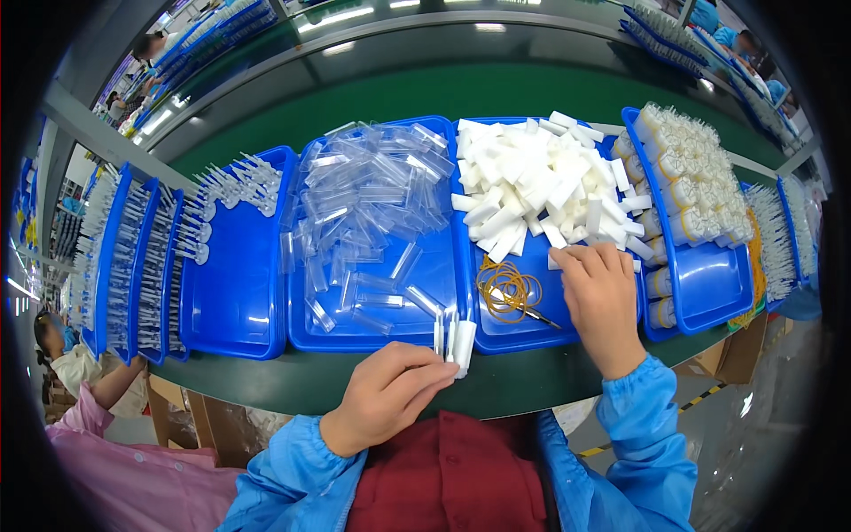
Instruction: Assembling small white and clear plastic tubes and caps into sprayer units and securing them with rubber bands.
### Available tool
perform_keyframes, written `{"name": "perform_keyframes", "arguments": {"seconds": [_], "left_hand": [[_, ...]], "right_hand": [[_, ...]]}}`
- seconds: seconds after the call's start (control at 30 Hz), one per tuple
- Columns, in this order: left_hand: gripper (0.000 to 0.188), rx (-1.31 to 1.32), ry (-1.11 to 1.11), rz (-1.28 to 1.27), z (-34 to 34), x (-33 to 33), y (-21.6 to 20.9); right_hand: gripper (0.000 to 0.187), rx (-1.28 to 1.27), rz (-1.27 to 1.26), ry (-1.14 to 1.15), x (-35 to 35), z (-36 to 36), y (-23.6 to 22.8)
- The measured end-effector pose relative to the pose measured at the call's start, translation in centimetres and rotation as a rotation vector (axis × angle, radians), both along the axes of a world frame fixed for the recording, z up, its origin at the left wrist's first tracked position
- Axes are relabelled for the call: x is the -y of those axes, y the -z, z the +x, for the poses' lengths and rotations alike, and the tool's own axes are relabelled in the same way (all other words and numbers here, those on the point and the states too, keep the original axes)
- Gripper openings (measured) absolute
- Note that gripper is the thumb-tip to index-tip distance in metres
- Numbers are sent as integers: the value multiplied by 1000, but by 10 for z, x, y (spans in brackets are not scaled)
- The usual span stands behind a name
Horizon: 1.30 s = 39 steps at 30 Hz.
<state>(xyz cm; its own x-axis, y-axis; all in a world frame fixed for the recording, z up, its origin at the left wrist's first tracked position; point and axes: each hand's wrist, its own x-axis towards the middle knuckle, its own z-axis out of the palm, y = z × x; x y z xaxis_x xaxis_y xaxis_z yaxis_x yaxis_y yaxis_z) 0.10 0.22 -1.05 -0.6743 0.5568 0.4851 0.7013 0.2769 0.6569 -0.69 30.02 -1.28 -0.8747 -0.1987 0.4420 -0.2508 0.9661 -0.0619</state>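
Note:
My left hand (386, 395) is closed in a pinch near the table's front edge. It holds a small bundle of thin white sticks (450, 335) standing upright, with a white block (464, 341) at their right side. My right hand (599, 301) reaches over the tray of white blocks (532, 177), its fingers closed on a white block (553, 261) at the near edge of the pile. Most of that block is hidden under the fingers. Just left of this hand, a tangle of yellow rubber bands (507, 291) and a thin metal-tipped tool (537, 316) lie in the same tray.
A blue tray (381, 340) of clear plastic sleeves stands in the middle. Left of it, another blue tray (232, 293) holds white stemmed parts beside several upright stacked trays. Bundles of banded parts (687, 182) fill a raised tray at right. A person in a pink sleeve (133, 461) is at left.

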Motion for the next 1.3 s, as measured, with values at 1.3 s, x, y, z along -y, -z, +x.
{"name": "perform_keyframes", "arguments": {"seconds": [1.3], "left_hand": [[37,-185,-9,-76,8,11,-5]], "right_hand": [[24,414,-1107,-325,81,27,-18]]}}
